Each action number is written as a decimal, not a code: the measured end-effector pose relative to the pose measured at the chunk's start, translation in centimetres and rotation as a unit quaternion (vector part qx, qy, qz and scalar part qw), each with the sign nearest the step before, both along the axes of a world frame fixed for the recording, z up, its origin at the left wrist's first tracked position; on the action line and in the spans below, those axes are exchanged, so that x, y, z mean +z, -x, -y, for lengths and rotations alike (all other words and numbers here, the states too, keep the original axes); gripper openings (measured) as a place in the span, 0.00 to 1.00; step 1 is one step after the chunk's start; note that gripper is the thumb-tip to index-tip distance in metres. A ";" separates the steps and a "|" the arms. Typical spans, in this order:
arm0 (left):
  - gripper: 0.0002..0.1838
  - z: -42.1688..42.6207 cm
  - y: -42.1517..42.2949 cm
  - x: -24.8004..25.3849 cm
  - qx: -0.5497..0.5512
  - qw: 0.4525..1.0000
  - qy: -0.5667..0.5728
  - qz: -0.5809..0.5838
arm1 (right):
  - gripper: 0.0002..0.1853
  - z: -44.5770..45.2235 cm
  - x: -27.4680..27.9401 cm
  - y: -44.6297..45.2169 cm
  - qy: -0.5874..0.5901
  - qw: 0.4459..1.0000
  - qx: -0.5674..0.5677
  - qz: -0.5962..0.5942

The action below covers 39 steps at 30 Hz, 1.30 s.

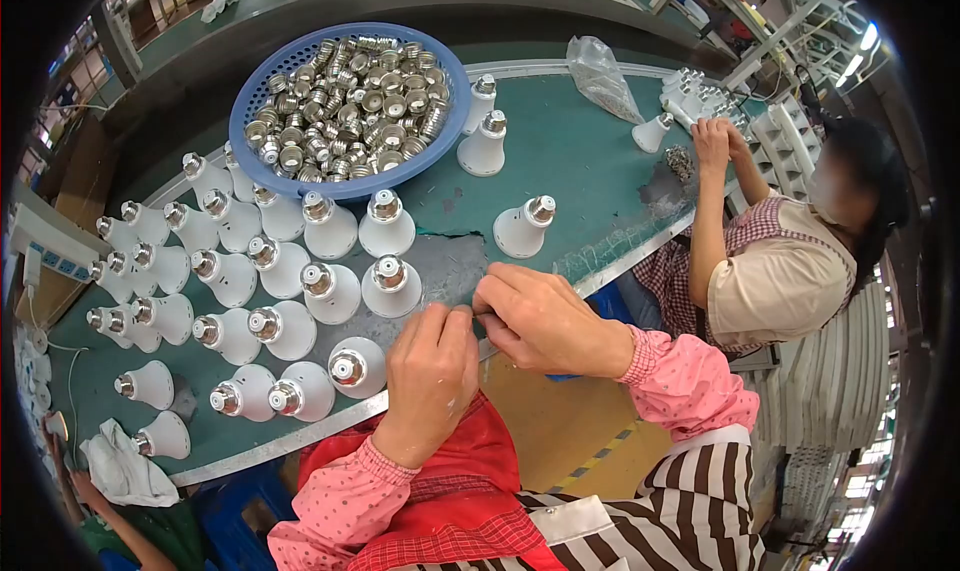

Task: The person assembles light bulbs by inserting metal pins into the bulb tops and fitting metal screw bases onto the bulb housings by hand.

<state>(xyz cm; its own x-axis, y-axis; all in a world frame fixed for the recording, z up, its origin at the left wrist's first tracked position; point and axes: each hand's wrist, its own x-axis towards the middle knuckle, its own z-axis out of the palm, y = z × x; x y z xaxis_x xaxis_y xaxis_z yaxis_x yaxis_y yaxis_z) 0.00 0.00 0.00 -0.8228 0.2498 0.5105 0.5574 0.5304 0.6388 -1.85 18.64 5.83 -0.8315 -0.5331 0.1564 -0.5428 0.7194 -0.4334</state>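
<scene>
My left hand [432, 376] and my right hand [550, 321] meet fingertip to fingertip over the table's front edge. Both are closed in a pinch, and whatever is between the fingers is hidden or too small to name. Just left of my left hand, a white bulb with a metal screw cap [357, 367] leans with its cap toward me. Beyond my right hand another capped bulb [524, 226] stands by itself. Many more white bulbs [290, 329] stand in rows to the left. Behind them a blue plastic basket [455, 121] holds loose metal screw caps [350, 101].
A co-worker [780, 241] sits at the right, hands near bulbs and white trays [790, 141]. A clear plastic bag [602, 79] lies at the back. White cloth [128, 466] hangs at the front left, near another person's arm [125, 531]. A power strip [60, 256] is at far left.
</scene>
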 end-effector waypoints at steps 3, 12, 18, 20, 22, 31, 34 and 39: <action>0.04 -0.7 -0.3 0.4 -0.022 0.991 -0.113 0.065 | 0.09 -1.1 0.1 -0.7 0.060 0.998 -0.002 0.015; 0.03 1.3 -0.3 1.5 -0.066 0.939 -0.235 0.244 | 0.11 0.7 -0.6 -1.1 0.127 0.990 0.022 -0.062; 0.05 2.4 -0.5 1.9 -0.091 0.899 -0.263 0.338 | 0.08 0.8 0.0 -0.6 0.187 0.976 0.007 0.110; 0.05 2.5 -0.6 2.0 -0.090 0.906 -0.254 0.325 | 0.07 0.7 0.2 -0.4 0.190 0.973 0.005 0.132; 0.05 2.4 -0.8 1.9 -0.085 0.915 -0.248 0.308 | 0.07 0.8 0.2 -0.5 0.185 0.974 0.006 0.134; 0.04 2.0 -0.7 1.6 -0.069 0.926 -0.254 0.271 | 0.13 0.8 -0.4 -0.7 0.126 0.990 0.053 -0.044; 0.05 2.4 -0.9 1.2 -0.081 0.919 -0.260 0.284 | 0.13 1.1 0.0 -0.8 0.128 0.988 0.069 -0.043; 0.05 2.1 -1.4 1.8 -0.092 0.865 -0.333 0.364 | 0.12 0.8 0.5 -0.9 0.183 0.979 0.058 0.063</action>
<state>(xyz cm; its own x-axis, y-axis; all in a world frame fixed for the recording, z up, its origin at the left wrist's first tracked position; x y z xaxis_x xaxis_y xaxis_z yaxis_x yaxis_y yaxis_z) 1.36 -2.14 1.78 -0.9642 0.2612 -0.0456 -0.0861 -0.1459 0.9855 -0.95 17.88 6.32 -0.7937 -0.5530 0.2534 -0.5368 0.4407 -0.7195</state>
